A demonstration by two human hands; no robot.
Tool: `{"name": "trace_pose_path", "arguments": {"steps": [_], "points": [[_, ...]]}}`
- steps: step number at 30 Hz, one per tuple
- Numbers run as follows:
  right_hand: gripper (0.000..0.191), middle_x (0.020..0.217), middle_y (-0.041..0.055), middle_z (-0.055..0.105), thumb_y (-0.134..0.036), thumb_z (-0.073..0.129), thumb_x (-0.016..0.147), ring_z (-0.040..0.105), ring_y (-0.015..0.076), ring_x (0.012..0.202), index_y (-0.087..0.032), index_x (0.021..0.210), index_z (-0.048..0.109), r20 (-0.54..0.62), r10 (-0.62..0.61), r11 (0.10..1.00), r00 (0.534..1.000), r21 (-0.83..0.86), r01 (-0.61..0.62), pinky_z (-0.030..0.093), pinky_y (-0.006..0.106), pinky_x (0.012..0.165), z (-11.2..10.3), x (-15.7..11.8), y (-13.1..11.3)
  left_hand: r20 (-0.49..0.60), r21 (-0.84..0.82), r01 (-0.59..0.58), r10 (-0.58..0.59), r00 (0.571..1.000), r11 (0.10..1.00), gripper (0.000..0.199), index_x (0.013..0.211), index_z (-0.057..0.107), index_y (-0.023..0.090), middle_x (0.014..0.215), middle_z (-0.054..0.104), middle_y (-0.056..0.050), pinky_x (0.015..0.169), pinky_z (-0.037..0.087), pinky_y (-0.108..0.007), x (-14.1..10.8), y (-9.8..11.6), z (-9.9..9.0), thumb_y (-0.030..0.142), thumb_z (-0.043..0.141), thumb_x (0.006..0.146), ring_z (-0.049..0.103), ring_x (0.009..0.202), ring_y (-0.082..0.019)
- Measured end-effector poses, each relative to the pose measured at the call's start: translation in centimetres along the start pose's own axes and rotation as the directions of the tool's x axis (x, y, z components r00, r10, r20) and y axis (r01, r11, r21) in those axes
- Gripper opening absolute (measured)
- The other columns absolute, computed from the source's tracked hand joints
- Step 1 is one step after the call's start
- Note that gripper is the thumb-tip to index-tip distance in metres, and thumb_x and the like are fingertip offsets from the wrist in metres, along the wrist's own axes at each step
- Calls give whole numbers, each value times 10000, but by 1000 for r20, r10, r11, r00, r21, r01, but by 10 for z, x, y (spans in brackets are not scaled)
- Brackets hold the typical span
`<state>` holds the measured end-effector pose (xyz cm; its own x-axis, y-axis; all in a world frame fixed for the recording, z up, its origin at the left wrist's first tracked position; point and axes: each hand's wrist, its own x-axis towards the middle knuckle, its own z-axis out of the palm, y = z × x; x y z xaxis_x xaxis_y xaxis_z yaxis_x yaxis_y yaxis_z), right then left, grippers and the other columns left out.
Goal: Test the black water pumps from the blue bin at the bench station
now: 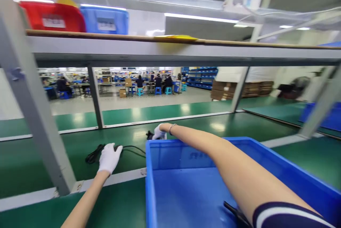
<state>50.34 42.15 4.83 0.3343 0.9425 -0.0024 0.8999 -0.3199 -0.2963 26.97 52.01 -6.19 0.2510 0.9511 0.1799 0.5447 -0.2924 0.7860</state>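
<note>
Green bench (117, 203), bin labels (53, 22) too blurred, my left hand (109, 158) half-curled over cable (93, 155), right hand (160, 132) part-hidden by tub (149, 189) near dark piece (149, 135), can't tell its opening or either grip.

You see bright lamps (201, 18) above the shelf (119, 46), glare on the tabletop (218, 127) beneath, a blurred red bin (71, 18) atop.

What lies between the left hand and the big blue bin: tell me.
In the head view, thin strands of black cable cross the green surface between the left hand and the blue bin.
</note>
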Motion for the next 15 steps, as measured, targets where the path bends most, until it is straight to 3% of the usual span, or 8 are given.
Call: {"name": "trace_pose_path", "arguments": {"steps": [2,4,6,8,10,13,15], "points": [[367,969,31,739,-444,619,1083,735,163,842,-92,1060,720,65,4,998,998,-58,-1,629,323,798,-25,-10,15,36,53,-64,62,997,997,477,1299,633,99,1498,573,-245,1265,322,-566,-29,14,-2,394,516,943,488,1449,-407],[343,1061,53,749,-441,650,1065,739,196,944,-109,1106,724,126,8,992,992,-127,8,626,374,882,-58,-28,38,61,87,-179,174,983,980,539,1333,622,164,1502,601,-184,1248,365,-562,-63,31,-9,487,452,937,527,1423,-381],[324,1172,77,741,-434,677,1048,723,227,1062,-136,1168,720,154,14,982,988,-187,15,602,434,975,-90,-60,69,79,131,-397,390,918,908,552,1284,653,220,1442,664,-140,1202,434,-560,-92,52,-17,581,447,921,587,1363,-365],[335,1226,92,728,-438,658,1057,705,236,1123,-143,1204,713,154,56,969,986,-247,-16,571,468,1032,-117,-111,103,133,159,-626,612,780,763,552,1227,687,241,1363,718,-127,1138,502,-547,-113,81,-20,641,476,910,646,1289,-355],[340,1217,97,727,-443,658,1055,702,239,1128,-142,1204,712,137,145,949,980,-300,-99,561,483,1042,-137,-177,137,230,160,-774,739,633,613,562,1207,710,237,1313,744,-131,1083,546,-543,-129,114,-13,662,478,920,678,1243,-358],[353,1198,98,728,-449,659,1050,702,248,1122,-140,1213,708,75,309,908,948,-320,-271,555,499,1043,-150,-296,184,449,129,-888,772,450,442,600,1190,732,209,1263,764,-150,1028,579,-576,-155,164,19,665,434,937,714,1181,-389],[394,1227,105,718,-475,631,1062,694,258,1143,-147,1272,688,10,407,880,913,-272,-389,543,516,1058,-148,-382,212,582,53,-926,742,333,374,631,1232,721,193,1275,764,-155,1036,583,-578,-181,191,45,668,430,935,728,1170,-391]]}}
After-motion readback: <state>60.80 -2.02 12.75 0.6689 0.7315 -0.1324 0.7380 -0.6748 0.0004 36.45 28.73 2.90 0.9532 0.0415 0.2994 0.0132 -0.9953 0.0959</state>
